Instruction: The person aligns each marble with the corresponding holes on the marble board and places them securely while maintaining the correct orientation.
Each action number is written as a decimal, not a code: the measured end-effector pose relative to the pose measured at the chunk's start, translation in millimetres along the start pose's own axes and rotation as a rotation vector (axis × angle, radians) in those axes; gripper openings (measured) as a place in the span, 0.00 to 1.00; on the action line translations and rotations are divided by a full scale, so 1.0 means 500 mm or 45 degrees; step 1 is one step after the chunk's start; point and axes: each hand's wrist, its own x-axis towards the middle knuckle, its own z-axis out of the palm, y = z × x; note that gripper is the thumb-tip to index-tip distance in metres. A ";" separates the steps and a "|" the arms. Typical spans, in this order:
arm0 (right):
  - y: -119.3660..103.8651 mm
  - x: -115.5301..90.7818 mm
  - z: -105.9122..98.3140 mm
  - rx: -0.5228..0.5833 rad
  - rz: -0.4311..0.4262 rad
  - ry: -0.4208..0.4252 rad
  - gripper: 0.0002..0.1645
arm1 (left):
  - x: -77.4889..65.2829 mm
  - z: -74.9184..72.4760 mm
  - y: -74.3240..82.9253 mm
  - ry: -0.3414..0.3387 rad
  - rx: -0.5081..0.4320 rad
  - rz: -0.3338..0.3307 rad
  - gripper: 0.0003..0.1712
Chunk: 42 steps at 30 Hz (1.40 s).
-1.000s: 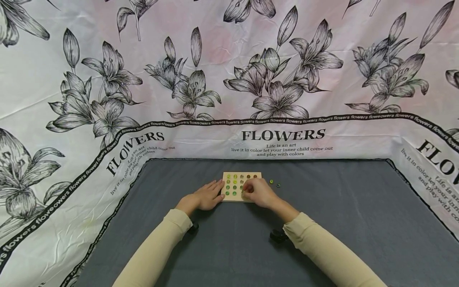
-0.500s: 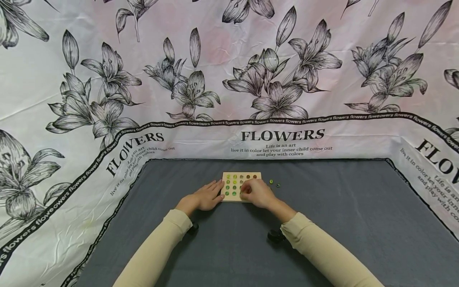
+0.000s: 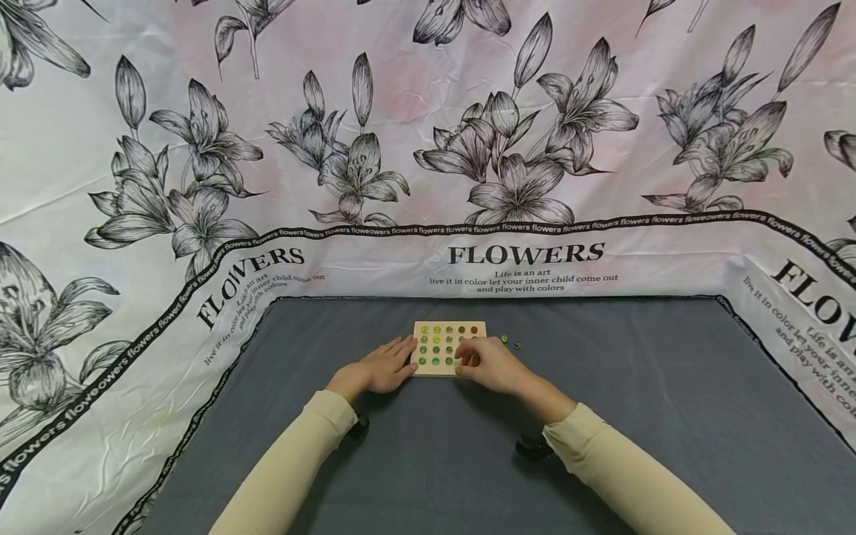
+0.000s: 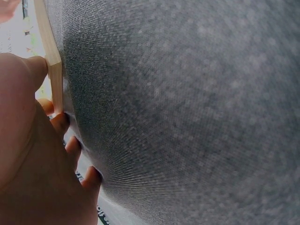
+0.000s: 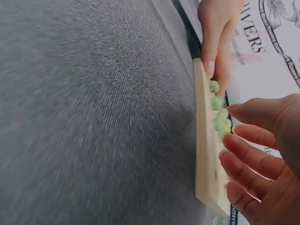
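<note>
A pale wooden board (image 3: 428, 371) lies flat on the grey cloth, with green and yellow-green glass marbles (image 3: 436, 350) standing in rows of round hollows. My left hand (image 3: 384, 366) rests at the board's left edge, thumb (image 4: 38, 70) on the corner and fingers along the side. Over the right part of the board is my right hand (image 3: 491, 364). Its fingers are loosely bent and apart from the thumb, and nothing shows between them. In the right wrist view, thumb and fingertips hover beside the marbles (image 5: 218, 103). This hand hides some of the hollows.
Two loose marbles, one yellow-green (image 3: 504, 339) and one darker green (image 3: 518, 345), lie on the cloth right of the board. Dark brownish hollows (image 3: 474, 330) show at the board's far right corner. A flower-printed sheet (image 3: 361, 260) rises behind the grey cloth (image 3: 435, 461).
My right hand has shifted right and its fingers have loosened, uncovering a green marble in the third column's near hollow. The left hand stays at the board's edge.
</note>
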 end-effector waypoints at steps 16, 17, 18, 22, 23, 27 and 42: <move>0.019 -0.071 -0.072 -0.118 0.053 0.095 0.13 | -0.024 -0.022 0.015 -0.020 0.025 0.006 0.37; 0.022 -0.073 -0.075 -0.131 0.052 0.101 0.13 | -0.027 -0.024 0.017 -0.027 0.030 0.006 0.37; 0.027 -0.075 -0.077 -0.145 0.056 0.108 0.13 | -0.029 -0.025 0.018 -0.021 0.022 0.013 0.37; 0.044 -0.082 -0.079 -0.185 0.070 0.130 0.14 | -0.035 -0.027 0.021 -0.020 0.015 0.027 0.37; 0.048 -0.083 -0.079 -0.192 0.071 0.134 0.14 | -0.035 -0.026 0.021 -0.022 0.012 0.029 0.37; 0.061 -0.085 -0.077 -0.204 0.088 0.144 0.15 | -0.030 -0.021 0.016 -0.035 0.020 0.016 0.37; 0.085 -0.069 -0.056 -0.182 0.202 0.163 0.14 | -0.039 -0.019 0.019 -0.006 0.020 0.047 0.37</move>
